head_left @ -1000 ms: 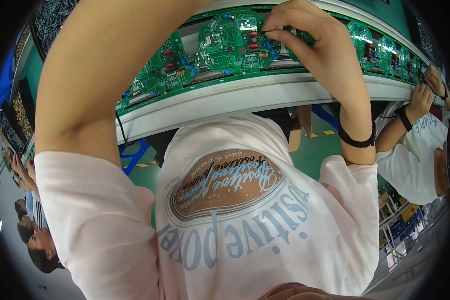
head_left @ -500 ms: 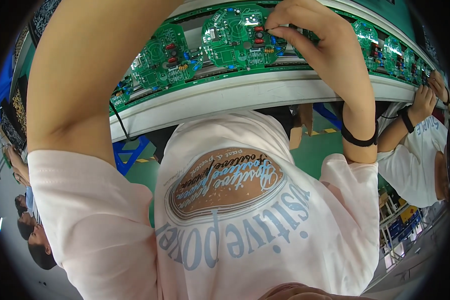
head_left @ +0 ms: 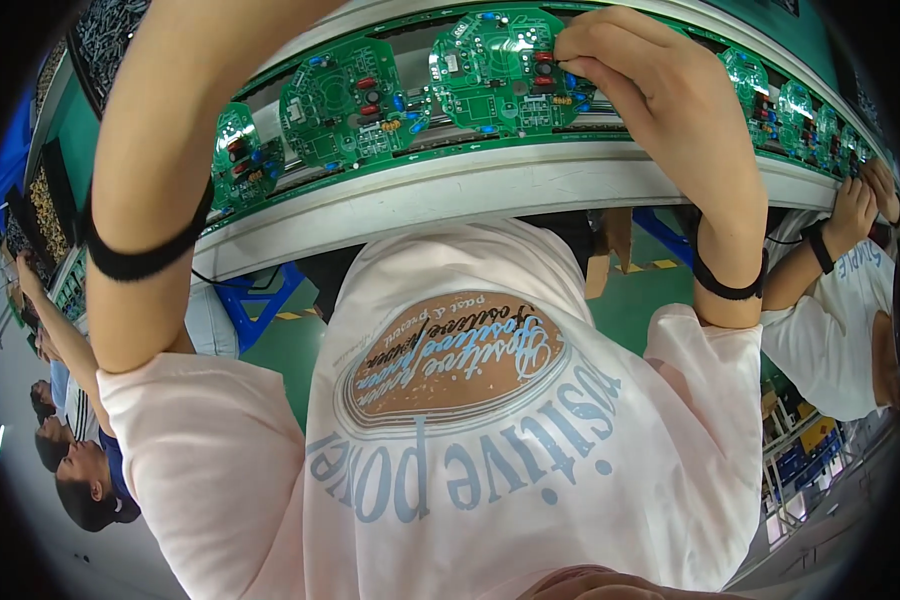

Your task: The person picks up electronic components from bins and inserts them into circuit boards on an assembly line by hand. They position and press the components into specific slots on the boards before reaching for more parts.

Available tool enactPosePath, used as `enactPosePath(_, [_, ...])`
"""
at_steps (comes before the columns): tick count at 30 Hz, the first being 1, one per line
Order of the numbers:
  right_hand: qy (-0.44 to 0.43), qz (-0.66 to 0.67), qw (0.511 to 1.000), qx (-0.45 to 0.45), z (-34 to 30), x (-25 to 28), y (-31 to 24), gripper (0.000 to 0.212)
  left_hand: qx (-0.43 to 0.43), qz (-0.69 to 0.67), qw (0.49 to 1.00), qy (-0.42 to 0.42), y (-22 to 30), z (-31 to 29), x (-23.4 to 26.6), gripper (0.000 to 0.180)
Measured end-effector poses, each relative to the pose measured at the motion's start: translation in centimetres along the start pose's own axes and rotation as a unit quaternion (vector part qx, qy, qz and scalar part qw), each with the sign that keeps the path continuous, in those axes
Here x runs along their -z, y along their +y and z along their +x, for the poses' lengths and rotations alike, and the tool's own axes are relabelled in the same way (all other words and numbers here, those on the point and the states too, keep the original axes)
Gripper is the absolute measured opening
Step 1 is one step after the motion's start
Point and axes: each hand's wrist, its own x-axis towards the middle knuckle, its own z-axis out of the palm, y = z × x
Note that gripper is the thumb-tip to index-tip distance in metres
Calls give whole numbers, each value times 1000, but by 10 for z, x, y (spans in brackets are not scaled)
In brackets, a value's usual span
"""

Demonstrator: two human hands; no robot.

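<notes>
My right hand point(head_left: 660, 75) is closed in a pinch, thumb and forefinger together at the right part of a green circuit board point(head_left: 470, 95), beside its red components point(head_left: 543, 69). What the fingertips hold, if anything, is too small or hidden to make out. My left forearm point(head_left: 160, 150), with a black band point(head_left: 145, 258) round it, reaches up past the top edge, so the left hand is out of sight. Another green circuit board point(head_left: 335, 110), bearing red, blue and orange parts, lies between that forearm and the first board.
A pale conveyor rail point(head_left: 450, 185) runs along the near side of the boards. More circuit boards point(head_left: 795, 110) continue to the right, where a co-worker's hands point(head_left: 855, 205) are over the line. Black bins of small parts point(head_left: 105, 45) stand at far left. People point(head_left: 75, 465) sit beyond.
The boards have shifted a little to the right, and my right hand has shifted with them, still pinched. My left arm has moved so that its black band now shows.
</notes>
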Motion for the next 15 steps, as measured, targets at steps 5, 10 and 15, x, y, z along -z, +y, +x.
enactPosePath(5, [8, -70, 997, 34, -11, -3, 13, 15, 187, -206, 959, -50, -1, -58, 7, 16])
enactPosePath(10, [17, -81, 996, 33, -15, -6, 12, 13, 393, -349, 849, -47, 5, -86, 13, 19])
enactPosePath(15, [33, -92, 994, 39, -16, -7, 15, 12, 412, -362, 835, -35, 7, -98, 15, 20])
